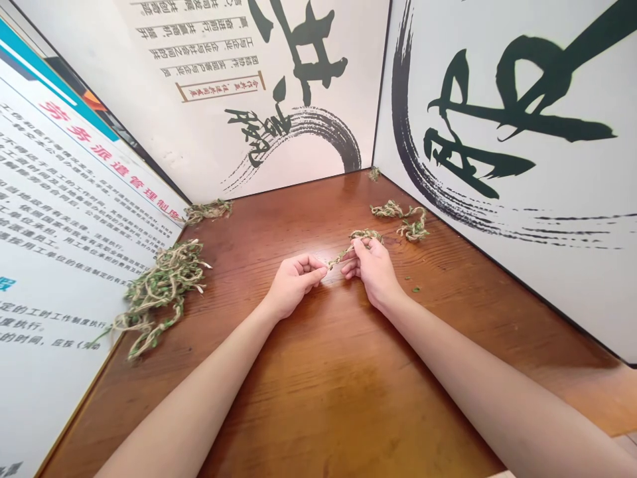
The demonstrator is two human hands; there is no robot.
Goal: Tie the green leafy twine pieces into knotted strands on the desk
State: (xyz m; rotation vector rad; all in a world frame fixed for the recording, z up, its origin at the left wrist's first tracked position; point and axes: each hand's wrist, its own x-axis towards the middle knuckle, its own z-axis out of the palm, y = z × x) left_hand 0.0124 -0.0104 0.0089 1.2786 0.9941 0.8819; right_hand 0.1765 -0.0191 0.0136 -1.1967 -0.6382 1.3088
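Between my two hands runs a short length of green and tan twine (340, 257), which looks like jute rope with leafy bits. My left hand (297, 282) pinches one end of it between thumb and fingers. At the other side my right hand (372, 269) grips the same twine, with a bunched part showing above and behind its fingers. Both hands are just above the brown wooden table (318, 372). The twine inside each pinch is hidden by the fingers.
A large tangled heap of similar twine (164, 285) lies at the left, with a smaller bunch (209, 210) behind it. Another loose piece (413, 226) lies at right, near the panel. Printed white panels (308, 159) wall the table's back and sides. Green scraps (416, 289) lie near my right wrist.
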